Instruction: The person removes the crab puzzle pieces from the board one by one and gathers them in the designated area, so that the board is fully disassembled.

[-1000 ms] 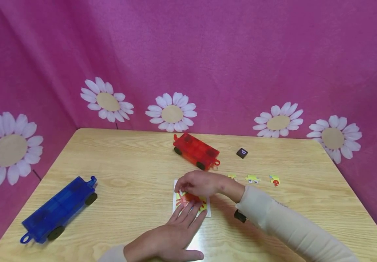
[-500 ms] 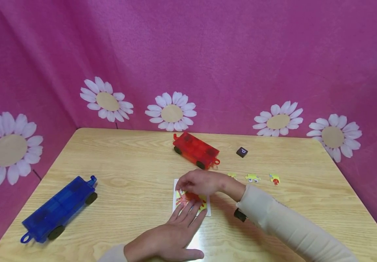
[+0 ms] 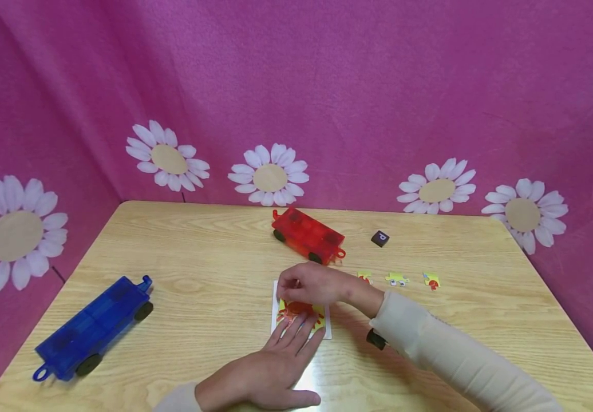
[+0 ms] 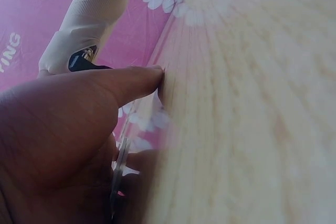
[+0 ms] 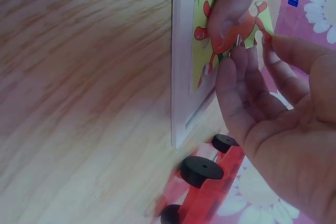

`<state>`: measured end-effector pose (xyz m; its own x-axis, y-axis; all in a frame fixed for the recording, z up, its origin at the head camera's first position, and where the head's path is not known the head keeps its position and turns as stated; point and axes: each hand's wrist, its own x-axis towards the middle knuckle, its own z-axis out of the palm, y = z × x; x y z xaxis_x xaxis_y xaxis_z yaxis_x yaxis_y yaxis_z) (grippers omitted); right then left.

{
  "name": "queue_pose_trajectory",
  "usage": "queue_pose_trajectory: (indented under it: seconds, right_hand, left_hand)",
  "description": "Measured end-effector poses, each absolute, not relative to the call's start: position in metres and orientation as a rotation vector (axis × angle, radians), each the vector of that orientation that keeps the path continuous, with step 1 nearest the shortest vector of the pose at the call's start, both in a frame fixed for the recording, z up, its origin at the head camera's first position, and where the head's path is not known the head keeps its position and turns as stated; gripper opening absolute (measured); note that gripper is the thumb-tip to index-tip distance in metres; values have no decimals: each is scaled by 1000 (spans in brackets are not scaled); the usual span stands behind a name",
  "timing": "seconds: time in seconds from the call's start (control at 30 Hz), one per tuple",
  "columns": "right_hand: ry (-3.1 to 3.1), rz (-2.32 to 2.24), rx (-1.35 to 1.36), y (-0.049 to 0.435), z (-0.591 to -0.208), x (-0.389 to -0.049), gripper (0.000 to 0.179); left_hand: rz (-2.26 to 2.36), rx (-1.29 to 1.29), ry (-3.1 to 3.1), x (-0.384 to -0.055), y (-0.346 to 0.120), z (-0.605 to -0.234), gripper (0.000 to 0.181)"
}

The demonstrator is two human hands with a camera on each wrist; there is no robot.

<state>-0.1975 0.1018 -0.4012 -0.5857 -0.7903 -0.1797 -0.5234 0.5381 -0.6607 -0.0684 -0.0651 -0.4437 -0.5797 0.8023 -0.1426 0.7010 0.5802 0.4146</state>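
A small jigsaw puzzle in a white frame (image 5: 181, 77) lies on the table, its picture a red crab-like creature on yellow. My left hand (image 3: 276, 372) rests with straight fingers across the puzzle's near part; its thumb points out to the right. Over the far part my right hand (image 3: 314, 284) bends down, hiding the upper picture. In the right wrist view, its thumb and index finger pinch a yellow-and-red puzzle piece (image 5: 262, 20) at the puzzle's edge. The other right fingertips touch the picture. Whether the piece is seated, I cannot tell.
Loose puzzle pieces lie right of the frame: one partly behind my wrist (image 3: 363, 277), one with eyes (image 3: 396, 279), one with red (image 3: 431, 280). A red toy wagon (image 3: 309, 234) and black letter tile (image 3: 380, 238) stand behind. Left is a blue toy wagon (image 3: 95, 329).
My right hand has tilted and shifted slightly away from me over the puzzle, and more of the nearest loose piece shows past the wrist. The left hand has stayed still.
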Motion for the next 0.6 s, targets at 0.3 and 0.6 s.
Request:
queue_pose_trajectory:
  seconds: [0.3, 0.6]
  right_hand:
    - [2358, -771, -1049, 103, -398, -196, 10]
    - [2366, -792, -995, 111, -394, -194, 8]
  left_hand:
    - [479, 1211, 2471, -69, -65, -442, 97]
    - [443, 1238, 2497, -69, -64, -443, 97]
